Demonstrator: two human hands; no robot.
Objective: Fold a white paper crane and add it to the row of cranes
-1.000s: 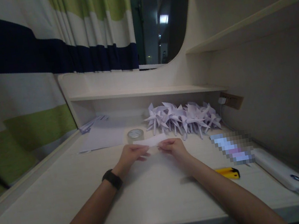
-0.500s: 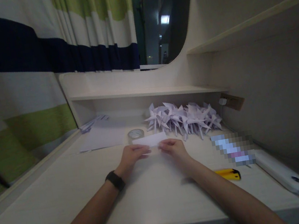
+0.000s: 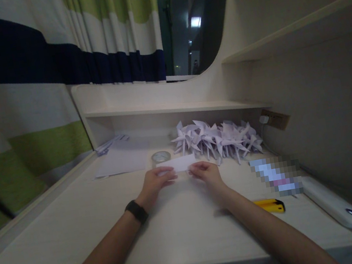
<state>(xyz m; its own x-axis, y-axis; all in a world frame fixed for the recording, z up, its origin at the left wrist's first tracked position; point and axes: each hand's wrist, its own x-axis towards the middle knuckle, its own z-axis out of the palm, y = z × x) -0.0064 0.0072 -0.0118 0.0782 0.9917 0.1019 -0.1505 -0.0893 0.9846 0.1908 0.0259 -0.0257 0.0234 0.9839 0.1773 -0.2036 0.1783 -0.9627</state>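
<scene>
Across the full width of view: one pale table [image 3: 181, 243], its near corners not clearly seen. Near the back edge, right of centre: one heap of white paper pinwheels [image 3: 208, 134], overlapping too much to count. Toward the back left corner: white sheets [image 3: 121, 157] lying flat, number not readable from above; one bundle of narrow folded papers [image 3: 112, 144] behind them, count unclear. Along the right edge: one white power strip [image 3: 332, 200], cables leaving at its near end. Beside its far end: one flat item [image 3: 272, 174], pixelated, identity not determinable.

Mid-table, two hands. Left hand [image 3: 154, 184]: thumb and fingers closed, pinching the left part of one white paper strip [image 3: 184, 163]. Right hand [image 3: 207, 175]: fingertips pinched together at its lower right corner. Strip held before the back half of the table, left end partly covered by fingers.

Toward the right edge: one yellow-and-black tool [image 3: 274, 206], left end hidden by the right forearm. Just behind the strip: one tape roll [image 3: 160, 156], front partly covered.
</scene>
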